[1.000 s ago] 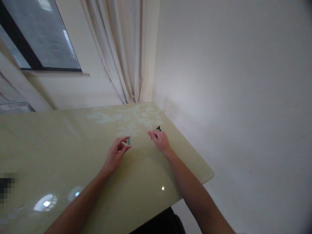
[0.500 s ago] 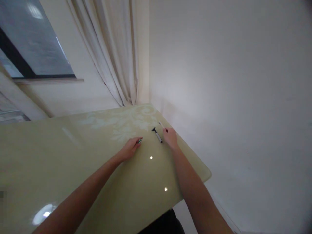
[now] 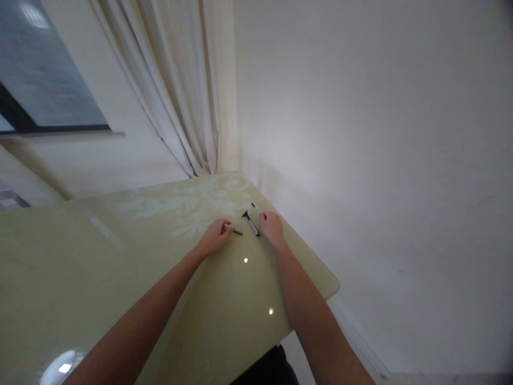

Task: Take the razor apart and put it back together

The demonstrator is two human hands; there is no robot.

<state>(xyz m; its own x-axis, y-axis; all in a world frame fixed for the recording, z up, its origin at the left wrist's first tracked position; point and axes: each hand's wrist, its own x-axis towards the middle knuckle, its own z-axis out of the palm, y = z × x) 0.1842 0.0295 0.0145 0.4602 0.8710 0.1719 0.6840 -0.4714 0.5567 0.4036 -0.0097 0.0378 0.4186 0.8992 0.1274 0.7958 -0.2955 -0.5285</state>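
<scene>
A razor (image 3: 251, 224) with a black head and grey handle lies on the pale green table (image 3: 216, 321), between my two hands. My left hand (image 3: 217, 235) is to its left, with thumb and fingers closed on one end of a small dark stick (image 3: 238, 232); the other end points right toward the razor. Just right of the razor, my right hand (image 3: 271, 226) is closed around a thin white stick with a dark tip (image 3: 253, 205) that sticks out beyond the fingers. The rest of that stick is hidden in my hand.
The table's rounded right corner (image 3: 334, 286) lies near a white wall (image 3: 380, 160). Behind the table hang a beige curtain (image 3: 188, 96) and a window (image 3: 52, 69). Ceiling lights reflect on the glossy tabletop.
The small dark stick in my left hand now points right and more of it shows. My right hand keeps its hold. The whole view has shifted slightly, moving things left in the picture.
</scene>
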